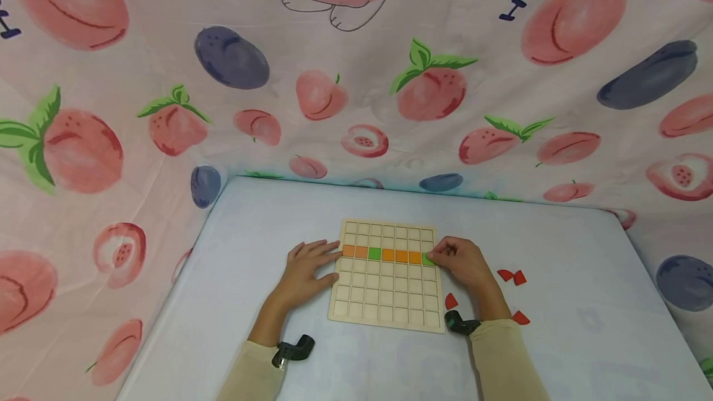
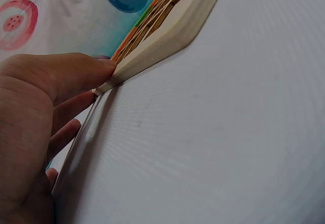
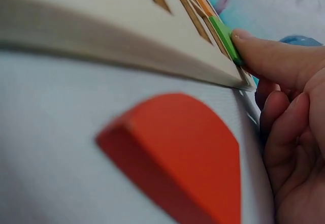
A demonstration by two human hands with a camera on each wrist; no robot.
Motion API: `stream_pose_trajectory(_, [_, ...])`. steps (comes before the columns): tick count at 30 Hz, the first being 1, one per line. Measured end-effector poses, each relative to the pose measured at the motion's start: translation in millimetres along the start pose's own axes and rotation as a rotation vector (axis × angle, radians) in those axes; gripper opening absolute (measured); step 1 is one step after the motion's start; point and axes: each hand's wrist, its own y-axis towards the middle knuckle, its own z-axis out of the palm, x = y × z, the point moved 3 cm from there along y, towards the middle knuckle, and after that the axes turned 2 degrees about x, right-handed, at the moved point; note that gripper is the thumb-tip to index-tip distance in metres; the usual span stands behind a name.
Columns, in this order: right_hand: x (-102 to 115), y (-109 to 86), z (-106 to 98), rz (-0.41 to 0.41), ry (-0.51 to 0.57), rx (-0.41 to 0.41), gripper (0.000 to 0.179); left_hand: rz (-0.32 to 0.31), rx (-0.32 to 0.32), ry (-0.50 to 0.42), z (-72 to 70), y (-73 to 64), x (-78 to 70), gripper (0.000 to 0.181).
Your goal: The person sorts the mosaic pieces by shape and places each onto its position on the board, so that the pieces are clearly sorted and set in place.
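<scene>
A pale wooden grid board (image 1: 385,314) lies on the white table. Across its third row from the far side runs a line of square tiles: orange tiles (image 1: 401,256), a green tile (image 1: 375,254) and, at the right end, another green tile (image 1: 427,259). My right hand (image 1: 463,265) has its thumb and fingertips on that end green tile (image 3: 223,37), pinching it at its cell; its other fingers curl in. Along the board's left edge rests my left hand (image 1: 303,272), fingers spread and fairly straight, thumb (image 2: 84,71) touching the wooden rim.
Red rounded wedge pieces lie to the right: one wedge (image 1: 451,301) close beside the board, a pair (image 1: 512,276) farther out, another wedge (image 1: 520,317) by the right sleeve. A fruit-print cloth (image 1: 356,79) hangs behind the table. Each wrist wears a black camera mount (image 1: 295,349).
</scene>
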Motion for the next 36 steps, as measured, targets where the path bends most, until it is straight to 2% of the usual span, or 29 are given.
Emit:
stream_pose_trajectory(11, [-1.6, 0.8, 2.7, -0.005, -0.037, 0.032, 0.032, -0.017, 0.021, -0.008, -2.3, -0.9, -0.1, 0.049])
stream_pose_trajectory(26, [-3.6, 1.1, 2.5, -0.025, -0.074, 0.052, 0.031, -0.03, 0.024, -0.011, -1.9, -1.4, 0.7, 0.049])
stream_pose_trajectory(32, [-4.1, -7.1, -10.0, -0.022, -0.039, 0.079, 0.03, -0.008, 0.016, -0.009, 0.3, -0.7, 0.9, 0.049])
stream_pose_trajectory(36, [-3.1, -15.7, -28.0, -0.013, -0.004, 0.055, 0.032, -0.02, 0.02, 0.001, 0.4, -0.8, 2.3, 0.048])
